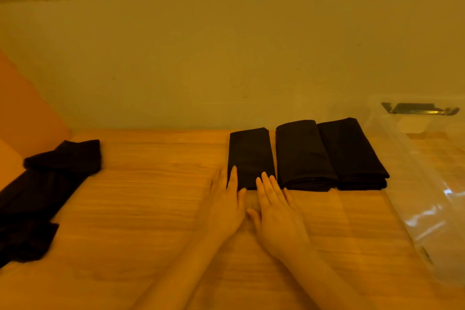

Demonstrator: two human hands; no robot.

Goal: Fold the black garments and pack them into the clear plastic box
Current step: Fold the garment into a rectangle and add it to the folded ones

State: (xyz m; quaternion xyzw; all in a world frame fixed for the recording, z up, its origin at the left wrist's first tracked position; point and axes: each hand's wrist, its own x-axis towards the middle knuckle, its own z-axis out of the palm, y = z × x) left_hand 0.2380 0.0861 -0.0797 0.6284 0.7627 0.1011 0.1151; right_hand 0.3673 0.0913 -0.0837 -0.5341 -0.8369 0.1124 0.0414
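Three folded black garments lie side by side on the wooden table: a left one (250,156), a middle one (302,156) and a right one (352,153). My left hand (226,206) and my right hand (279,211) lie flat with straight fingers, fingertips on the near edge of the left folded garment. An unfolded black garment (42,189) sprawls at the table's left edge. The clear plastic box (427,184) stands at the right, and no garment shows inside it.
The wooden table (151,196) ends against a pale wall (226,58) at the back. A dark clip or handle (420,108) shows at the box's far end. An orange surface (22,108) rises at the far left.
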